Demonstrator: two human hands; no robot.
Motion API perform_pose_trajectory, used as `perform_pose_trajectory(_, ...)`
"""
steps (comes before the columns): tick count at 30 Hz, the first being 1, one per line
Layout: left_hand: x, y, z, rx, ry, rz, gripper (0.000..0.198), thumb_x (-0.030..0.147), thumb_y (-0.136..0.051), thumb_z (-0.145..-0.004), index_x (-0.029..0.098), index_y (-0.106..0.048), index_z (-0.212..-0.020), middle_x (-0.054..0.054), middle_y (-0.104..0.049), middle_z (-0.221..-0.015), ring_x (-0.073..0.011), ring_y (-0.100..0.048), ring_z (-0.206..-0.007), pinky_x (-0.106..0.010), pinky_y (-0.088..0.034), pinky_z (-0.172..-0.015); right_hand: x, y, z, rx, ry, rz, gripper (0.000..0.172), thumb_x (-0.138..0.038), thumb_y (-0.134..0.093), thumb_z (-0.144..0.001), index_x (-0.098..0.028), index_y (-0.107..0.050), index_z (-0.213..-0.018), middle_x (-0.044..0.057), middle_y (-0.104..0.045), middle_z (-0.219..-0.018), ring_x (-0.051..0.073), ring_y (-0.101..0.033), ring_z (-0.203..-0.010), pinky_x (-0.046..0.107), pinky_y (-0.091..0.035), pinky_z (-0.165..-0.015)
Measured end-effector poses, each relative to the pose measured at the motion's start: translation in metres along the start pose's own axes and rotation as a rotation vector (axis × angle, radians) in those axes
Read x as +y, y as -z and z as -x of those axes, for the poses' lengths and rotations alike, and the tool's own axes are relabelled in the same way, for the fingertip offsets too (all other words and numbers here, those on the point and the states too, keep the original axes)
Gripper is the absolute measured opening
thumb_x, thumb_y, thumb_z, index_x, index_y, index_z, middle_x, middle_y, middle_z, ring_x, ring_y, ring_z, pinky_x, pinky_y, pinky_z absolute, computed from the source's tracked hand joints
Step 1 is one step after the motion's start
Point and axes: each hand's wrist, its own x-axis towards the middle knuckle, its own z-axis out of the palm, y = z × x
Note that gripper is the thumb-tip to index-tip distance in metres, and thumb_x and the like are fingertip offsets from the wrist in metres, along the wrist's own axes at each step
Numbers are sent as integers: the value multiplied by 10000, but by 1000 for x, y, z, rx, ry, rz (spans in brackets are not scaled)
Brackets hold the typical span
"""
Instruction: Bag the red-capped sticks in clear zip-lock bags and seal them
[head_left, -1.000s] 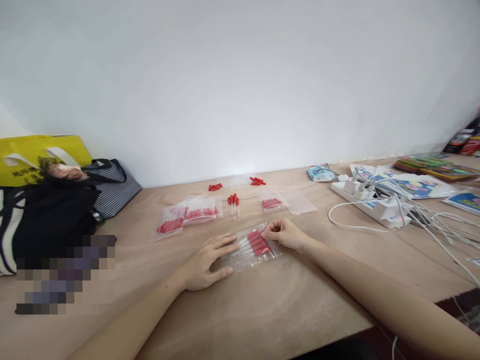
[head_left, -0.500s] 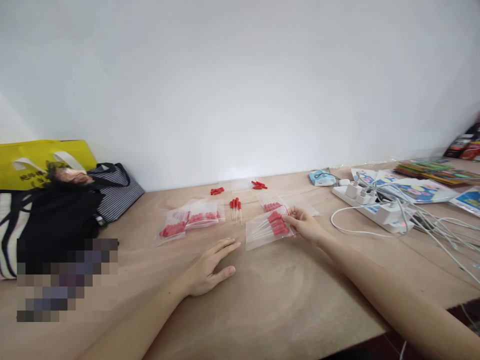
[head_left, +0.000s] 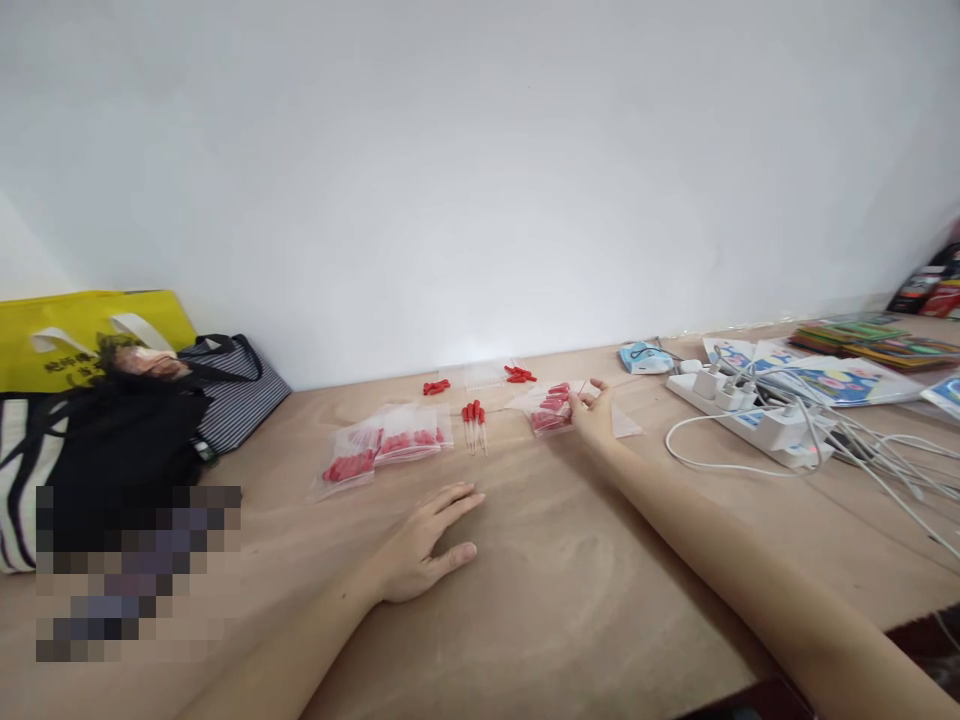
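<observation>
Bag [head_left: 553, 400], moved from mid-frame, now lies on the pile [head_left: 544, 424] at upper centre; right hand [head_left: 594, 408] has its grip open beside it, left hand [head_left: 424, 545] flat, empty.

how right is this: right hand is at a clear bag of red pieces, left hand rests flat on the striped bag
Not on the striped bag: the head view shows the left hand resting flat on the wooden table, apart from it. The right hand is at a clear bag of red pieces.
</observation>
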Motion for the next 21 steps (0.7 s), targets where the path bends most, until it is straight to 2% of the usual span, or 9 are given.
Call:
perform_pose_trajectory(3,0,1,0,-7,3,-5,505,456,-385,-840,270,-298,-1301,-39,-268,-1383,-245,-244,-1261,-442,-257,-1016,11,-10,-1,35,-38,108,538,-276,-480,-718,-206,-191,-1166,-7,-549,-751,123,-585,-502,253,-503,-493)
perform_pose_trajectory(6,1,1,0,-19,5,-15,502,456,-385,-840,262,-309,-1297,-42,-261,-1386,-242,-234,-1266,-442,-246,-1021,14,-13,6,-24,-103,234,591,-257,-443,-739,-156,-127,-1228,29,-576,-755,150,-607,-528,270,-502,-520)
perform_pose_trajectory(8,2,2,0,-23,8,-13,501,460,-389,-837,265,-317,-1293,-41,-260,-1387,-244,-235,-1265,-443,-247,-1021,10,-8,11,-65,-132,398,613,-296,-451,-737,-110,-146,-1236,34,-588,-703,172,-610,-557,283,-493,-547)
perform_pose_trajectory(11,1,1,-1,-17,8,-4,494,464,-393,-834,273,-330,-1286,-39,-263,-1386,-252,-241,-1262,-449,-253,-1016,-1,11,10,-82,-101,676,529,-358,-494,-702,-116,-348,-1150,62,-597,-715,216,-608,-708,320,-468,-656)
perform_pose_trajectory(14,-1,-1,-1,-12,-1,-7,485,469,-392,-833,280,-343,-1277,-34,-262,-1386,-252,-242,-1262,-449,-256,-1014,-11,38,-3,-45,-13,1059,362,-377,-467,-715,-168,-504,-1009,115,-577,-940,251,-561,-894,367,-415,-767)
perform_pose_trajectory(16,-3,-2,-2,-12,-4,-11,484,476,-389,-833,281,-349,-1274,-31,-259,-1388,-248,-237,-1264,-444,-256,-1016,-13,55,-15,-3,-22,1252,417,-419,-478,-706,-148,-523,-1020,159,-529,-1059,282,-504,-1002,385,-393,-796)
perform_pose_trajectory(19,-4,-3,-2,-4,-9,-12,485,485,-388,-831,284,-354,-1271,-26,-256,-1389,-249,-229,-1267,-439,-253,-1019,-11,74,-31,-14,-161,1374,529,-513,-526,-648,-102,-554,-981,194,-550,-1017,314,-500,-1000,417,-394,-778)
perform_pose_trajectory(21,-3,-2,-1,-6,-5,-13,486,487,-391,-829,284,-357,-1270,-27,-256,-1389,-254,-229,-1266,-442,-254,-1018,-7,80,-38,-69,-203,1366,475,-525,-553,-619,-120,-593,-864,163,-598,-898,304,-545,-915,417,-411,-739)
